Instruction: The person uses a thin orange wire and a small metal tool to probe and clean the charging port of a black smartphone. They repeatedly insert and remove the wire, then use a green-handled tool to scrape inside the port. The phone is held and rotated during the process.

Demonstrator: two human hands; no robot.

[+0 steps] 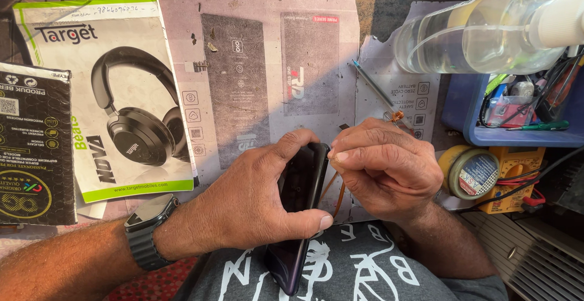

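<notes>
Head view: a dark smartphone (302,182) is held on edge, upright over the near edge of the counter and above the lap, so that its side seam is turned toward the working hand. It is clamped by the left hand (249,200), with the fingers curled over the top end and the thumb pressed under the near side; a dark wristwatch (146,231) is worn on that wrist. The right hand (380,167) is brought in from the right, its fingers bunched into a pinch at the phone's edge, apparently on a thin orange strip (337,194) that hangs below; what exactly is pinched cannot be told. A flattened cardboard sheet (267,64) is spread as a work mat. A headphone box (115,88) lies at the left edge, a clear spray bottle (486,30) at the far right corner.
</notes>
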